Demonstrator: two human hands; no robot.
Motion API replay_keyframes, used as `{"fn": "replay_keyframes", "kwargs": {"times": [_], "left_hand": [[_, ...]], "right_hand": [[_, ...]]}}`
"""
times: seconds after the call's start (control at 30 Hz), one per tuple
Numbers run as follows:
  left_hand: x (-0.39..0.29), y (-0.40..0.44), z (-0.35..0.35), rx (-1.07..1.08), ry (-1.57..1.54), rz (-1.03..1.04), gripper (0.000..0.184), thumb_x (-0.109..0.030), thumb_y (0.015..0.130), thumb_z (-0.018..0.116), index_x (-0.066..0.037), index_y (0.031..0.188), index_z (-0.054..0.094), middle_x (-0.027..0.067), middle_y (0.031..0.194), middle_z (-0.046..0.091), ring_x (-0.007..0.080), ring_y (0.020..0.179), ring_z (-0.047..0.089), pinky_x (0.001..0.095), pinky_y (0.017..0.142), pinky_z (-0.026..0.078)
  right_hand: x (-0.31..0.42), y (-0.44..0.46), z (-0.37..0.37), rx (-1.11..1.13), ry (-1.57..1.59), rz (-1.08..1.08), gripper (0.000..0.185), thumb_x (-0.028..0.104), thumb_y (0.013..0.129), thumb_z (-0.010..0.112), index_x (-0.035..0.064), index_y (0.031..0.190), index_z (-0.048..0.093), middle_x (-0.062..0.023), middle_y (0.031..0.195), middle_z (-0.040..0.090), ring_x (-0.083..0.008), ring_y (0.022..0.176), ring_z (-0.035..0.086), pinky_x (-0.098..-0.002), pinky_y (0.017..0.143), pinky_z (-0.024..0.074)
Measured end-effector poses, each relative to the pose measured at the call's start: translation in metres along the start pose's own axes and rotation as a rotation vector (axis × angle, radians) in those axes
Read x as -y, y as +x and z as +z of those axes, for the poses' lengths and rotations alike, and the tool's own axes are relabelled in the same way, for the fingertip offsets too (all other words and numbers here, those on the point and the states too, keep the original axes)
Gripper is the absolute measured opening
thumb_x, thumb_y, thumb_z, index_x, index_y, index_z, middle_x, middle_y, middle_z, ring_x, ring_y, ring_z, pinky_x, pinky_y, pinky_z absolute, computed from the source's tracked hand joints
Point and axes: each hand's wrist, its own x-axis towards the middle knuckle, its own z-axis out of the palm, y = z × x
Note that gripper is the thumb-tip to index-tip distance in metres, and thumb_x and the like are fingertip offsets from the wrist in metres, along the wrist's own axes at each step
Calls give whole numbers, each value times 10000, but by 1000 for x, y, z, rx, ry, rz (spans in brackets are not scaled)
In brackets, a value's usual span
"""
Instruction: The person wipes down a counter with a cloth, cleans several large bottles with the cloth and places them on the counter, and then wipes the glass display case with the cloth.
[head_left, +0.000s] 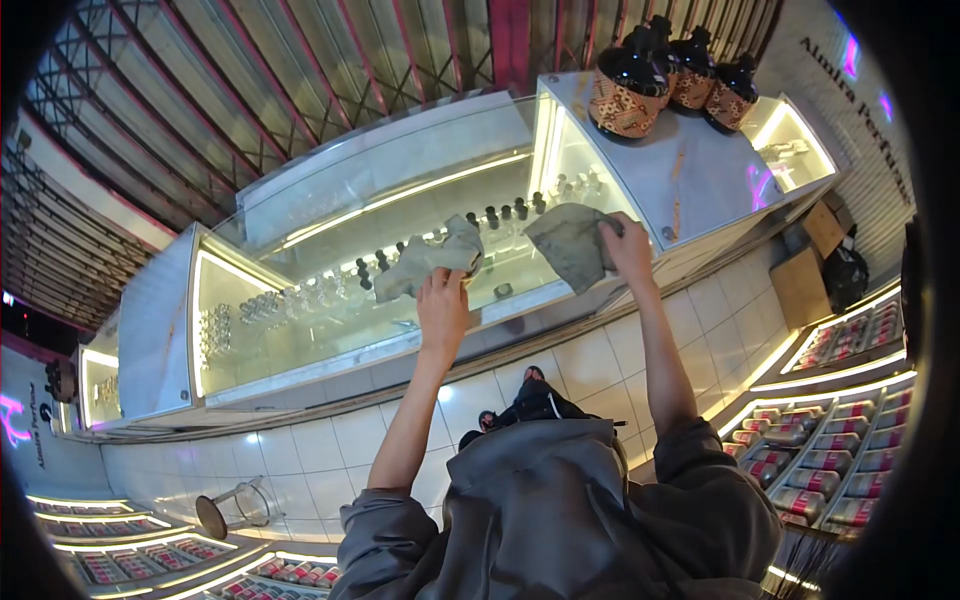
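- Left hand (443, 305): arm stretched forward, fingers bent, grasping first cloth (432, 262).
- Right hand (628, 245): outstretched, pinching second cloth (572, 245).
- Both: near desk's (655, 170) front edge.
- Four bottles (625, 95): far right corner.

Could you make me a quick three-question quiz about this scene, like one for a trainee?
1. True or false: the left hand holds a grey cloth and the right hand a second cloth.
2. What stands on the marbled top? A) shoes B) dark bottles with patterned lower parts C) folded towels
3. Fill in: the display case has a see-through, ____-like top.
Key: 1 true; 2 B; 3 glass
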Motion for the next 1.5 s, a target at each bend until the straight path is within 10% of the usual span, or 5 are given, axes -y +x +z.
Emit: {"fn": "replay_keyframes", "kwargs": {"times": [0.4, 0.63, 0.73, 1.1, 1.5], "left_hand": [[55, 49, -158, -312, -197, -285, 255, -24, 878, 530, -57, 1078, 684, 88, 971, 654, 229, 828, 590, 348, 736, 480], [100, 21, -223, -426, 1, -562, 226, -63, 915, 568, -72, 1107, 686, 87, 1064, 653, 234, 923, 625, 326, 754, 516], [104, 4, -212, -166, 364, -539, 249, -66, 877, 644, -88, 1120, 694, 93, 1095, 660, 251, 959, 631, 352, 807, 524], [-52, 14, 2, 129, -301, 251, 436, -78, 807, 712, -100, 1236, 637, 116, 1196, 588, 312, 1079, 575, 407, 926, 482], [-106, 101, 86, 378, -198, 513, 346, -59, 742, 720, -59, 1078, 640, 90, 1130, 582, 302, 1032, 563, 392, 912, 471]], "right_hand": [[76, 40, -99, 74, 673, 139, 220, 168, 911, 629, 35, 1075, 691, -79, 868, 669, -173, 747, 549, -266, 705, 453], [19, 55, -60, 210, 29, -29, 311, 205, 902, 663, 78, 1186, 677, -136, 1138, 660, -247, 931, 603, -335, 857, 486], [26, 36, -34, 100, 95, -116, 404, 234, 912, 658, 87, 1287, 628, -166, 1274, 590, -301, 1056, 579, -378, 925, 471], [31, -28, 51, -120, -418, 16, 550, 332, 901, 668, 149, 1407, 553, -227, 1426, 479, -488, 1296, 432, -573, 1113, 320], [-10, -5, 62, 74, -312, 33, 580, 343, 937, 604, 53, 1427, 497, -261, 1517, 390, -490, 1405, 318, -599, 1165, 233]]}}
